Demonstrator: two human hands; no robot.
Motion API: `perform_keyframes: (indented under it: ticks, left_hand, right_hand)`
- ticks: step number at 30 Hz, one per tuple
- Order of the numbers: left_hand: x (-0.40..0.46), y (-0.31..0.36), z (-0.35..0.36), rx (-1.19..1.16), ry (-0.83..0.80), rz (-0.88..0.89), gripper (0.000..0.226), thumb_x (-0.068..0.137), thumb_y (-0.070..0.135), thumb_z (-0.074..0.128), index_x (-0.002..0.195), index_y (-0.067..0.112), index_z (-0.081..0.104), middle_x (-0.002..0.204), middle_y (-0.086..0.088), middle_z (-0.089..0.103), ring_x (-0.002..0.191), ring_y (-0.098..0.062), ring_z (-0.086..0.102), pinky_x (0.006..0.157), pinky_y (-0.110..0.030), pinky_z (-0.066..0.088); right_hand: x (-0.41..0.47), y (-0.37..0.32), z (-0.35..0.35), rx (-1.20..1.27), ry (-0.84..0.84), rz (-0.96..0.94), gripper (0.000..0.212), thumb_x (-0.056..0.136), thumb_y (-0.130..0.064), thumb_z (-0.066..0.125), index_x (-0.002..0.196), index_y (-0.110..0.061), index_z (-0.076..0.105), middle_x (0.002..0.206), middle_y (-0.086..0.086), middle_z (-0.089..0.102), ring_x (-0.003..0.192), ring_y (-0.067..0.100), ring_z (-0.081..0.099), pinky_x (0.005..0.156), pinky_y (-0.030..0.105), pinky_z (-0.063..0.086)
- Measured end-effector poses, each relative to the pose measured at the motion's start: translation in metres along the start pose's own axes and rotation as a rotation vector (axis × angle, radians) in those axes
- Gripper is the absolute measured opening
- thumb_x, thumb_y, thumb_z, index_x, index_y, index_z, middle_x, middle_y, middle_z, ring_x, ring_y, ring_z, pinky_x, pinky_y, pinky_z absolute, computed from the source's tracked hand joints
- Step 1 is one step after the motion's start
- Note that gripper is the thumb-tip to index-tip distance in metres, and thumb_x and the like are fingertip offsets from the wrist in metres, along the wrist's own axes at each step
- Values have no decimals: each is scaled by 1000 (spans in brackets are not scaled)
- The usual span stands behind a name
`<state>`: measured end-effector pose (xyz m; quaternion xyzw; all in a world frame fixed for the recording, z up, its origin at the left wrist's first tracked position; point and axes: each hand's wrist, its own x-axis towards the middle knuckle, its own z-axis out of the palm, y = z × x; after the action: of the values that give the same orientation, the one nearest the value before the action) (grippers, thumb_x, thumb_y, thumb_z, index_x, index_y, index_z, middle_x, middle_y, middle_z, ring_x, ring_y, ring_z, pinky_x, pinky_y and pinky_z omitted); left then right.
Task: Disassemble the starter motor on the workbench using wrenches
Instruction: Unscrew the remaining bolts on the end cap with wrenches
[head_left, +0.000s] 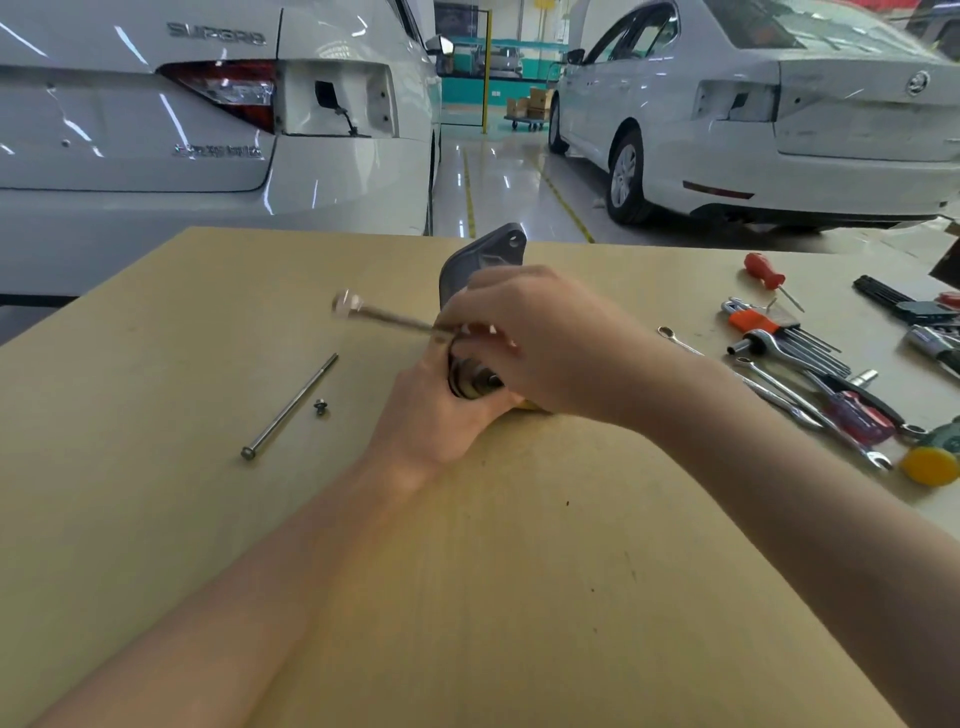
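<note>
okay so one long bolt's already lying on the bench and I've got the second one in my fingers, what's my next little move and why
Probably set it down beside the first long bolt and small nut. Your right hand pinches a second long bolt, which looks clear of the starter motor that your left hand grips. Keeping fasteners together frees the hand.

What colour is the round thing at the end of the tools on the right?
Yellow: the round mallet head, seen in the head view.

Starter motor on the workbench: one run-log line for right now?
left hand: holds grey metal starter motor | right hand: pinches long silver through-bolt | second long bolt: lies on bench
</note>
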<state>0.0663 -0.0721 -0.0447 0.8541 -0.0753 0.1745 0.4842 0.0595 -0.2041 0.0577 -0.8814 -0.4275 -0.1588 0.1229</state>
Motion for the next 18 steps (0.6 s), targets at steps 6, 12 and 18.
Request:
perform_keyframes:
  ticks: [6, 12, 18]
  left_hand:
    - [-1, 5, -1, -39, 1, 35, 30, 66, 41, 72, 90, 31, 59, 62, 30, 56, 63, 10, 55, 57, 1, 36]
    - [-3, 7, 1, -101, 5, 34, 93, 64, 50, 82, 141, 51, 30, 100, 32, 61, 90, 16, 60, 74, 1, 41]
    - [-3, 12, 0, -119, 18, 43, 99, 54, 67, 70, 142, 48, 31, 103, 33, 57, 90, 19, 58, 73, 2, 39]
  right_hand:
    - [-12, -3, 4, 219, 171, -20, 17, 91, -8, 57, 102, -8, 70, 89, 1, 62, 80, 14, 56, 75, 27, 46]
    - [-56, -1, 28, 1476, 691, 616, 9, 96, -2, 49, 92, -3, 57, 74, 9, 63, 66, 17, 63, 66, 25, 55]
    - [-58, 5, 43, 1932, 686, 755, 7, 94, -3, 49, 90, -4, 55, 75, 13, 66, 73, 23, 67, 81, 31, 57]
